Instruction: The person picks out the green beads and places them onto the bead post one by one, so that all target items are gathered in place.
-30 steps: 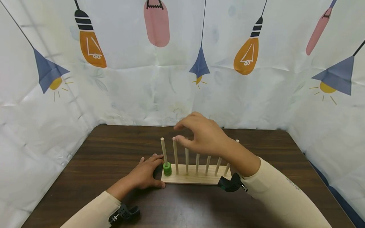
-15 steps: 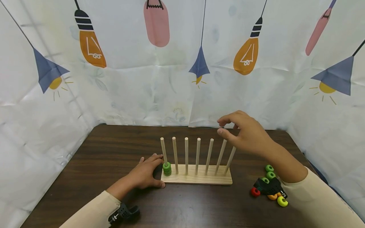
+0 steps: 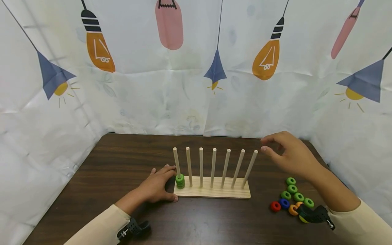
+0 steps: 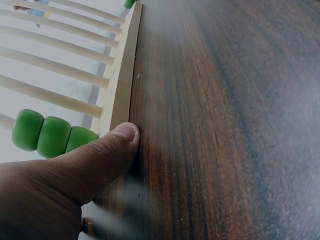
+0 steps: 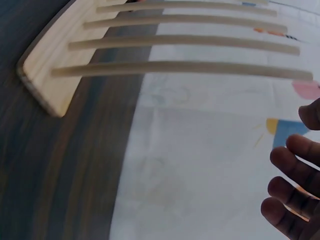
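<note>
A pale wooden peg stand (image 3: 214, 192) with a row of upright pegs stands on the table. Three green beads (image 4: 54, 134) are stacked on its leftmost peg; the other pegs are bare. My left hand (image 3: 157, 183) holds the stand's left end, the thumb (image 4: 112, 145) against the front corner and the fingers reaching toward the back. Beyond the rightmost peg (image 3: 250, 168), my right hand (image 3: 289, 153) hangs in the air, fingers loosely bent and apart, nothing between them. In the right wrist view its fingertips (image 5: 282, 160) show at the right edge, away from the pegs.
Loose beads lie right of the stand: several green ones (image 3: 298, 197), a red one (image 3: 275, 206), a blue one (image 3: 284, 203), orange ones (image 3: 293, 210) and a partly hidden yellow one (image 3: 303, 219). The right wrist strap (image 3: 315, 214) overlaps some. A printed white cloth (image 3: 153, 102) backs the dark table (image 3: 122, 156).
My right hand has moved rightward from above the left pegs, past the rightmost one, uncovering the pegs and the loose beads. My left hand stays at the stand's left end.
</note>
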Demonstrator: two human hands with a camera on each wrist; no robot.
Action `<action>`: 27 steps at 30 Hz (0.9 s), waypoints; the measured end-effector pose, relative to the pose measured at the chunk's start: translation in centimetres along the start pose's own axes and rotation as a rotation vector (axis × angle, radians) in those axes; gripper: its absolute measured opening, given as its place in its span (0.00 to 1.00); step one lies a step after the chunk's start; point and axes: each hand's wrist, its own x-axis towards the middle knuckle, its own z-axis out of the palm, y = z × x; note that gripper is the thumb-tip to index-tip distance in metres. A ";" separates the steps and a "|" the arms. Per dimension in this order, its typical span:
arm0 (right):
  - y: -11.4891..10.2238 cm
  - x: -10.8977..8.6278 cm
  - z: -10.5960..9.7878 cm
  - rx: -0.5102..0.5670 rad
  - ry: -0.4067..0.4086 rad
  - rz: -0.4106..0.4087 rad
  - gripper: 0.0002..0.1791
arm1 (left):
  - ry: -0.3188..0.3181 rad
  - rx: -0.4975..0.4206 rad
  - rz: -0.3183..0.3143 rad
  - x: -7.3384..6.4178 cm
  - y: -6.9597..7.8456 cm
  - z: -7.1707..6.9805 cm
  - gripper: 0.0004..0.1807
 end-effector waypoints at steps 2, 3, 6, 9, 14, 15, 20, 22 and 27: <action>0.8 -0.7 0.0 -0.015 -0.014 0.041 0.14 | 0.000 0.003 0.001 0.0 0.0 0.0 0.43; 1.2 -1.0 0.0 -0.025 -0.019 0.055 0.14 | 0.001 0.004 0.001 0.0 0.0 0.0 0.43; 2.6 -2.0 0.1 -0.054 -0.043 0.096 0.16 | 0.003 0.007 0.001 0.1 0.1 0.1 0.43; 4.1 -3.1 0.4 -0.068 -0.068 0.136 0.17 | 0.003 0.009 -0.001 0.1 0.1 0.2 0.43; 6.4 -4.6 1.0 -0.054 -0.137 0.202 0.19 | -0.004 0.019 -0.008 0.2 0.1 0.2 0.43; 6.8 -4.9 1.2 -0.048 -0.151 0.213 0.20 | -0.005 0.020 -0.009 0.2 0.1 0.2 0.43; 8.6 -5.8 2.4 -0.037 -0.212 0.272 0.23 | -0.009 0.017 -0.018 0.1 0.1 0.0 0.43; 9.3 -6.2 2.9 -0.044 -0.228 0.283 0.22 | -0.010 0.014 -0.020 0.1 0.1 0.0 0.43; 10.6 -6.9 3.8 -0.075 -0.259 0.323 0.22 | -0.009 0.015 -0.018 0.0 0.1 0.1 0.43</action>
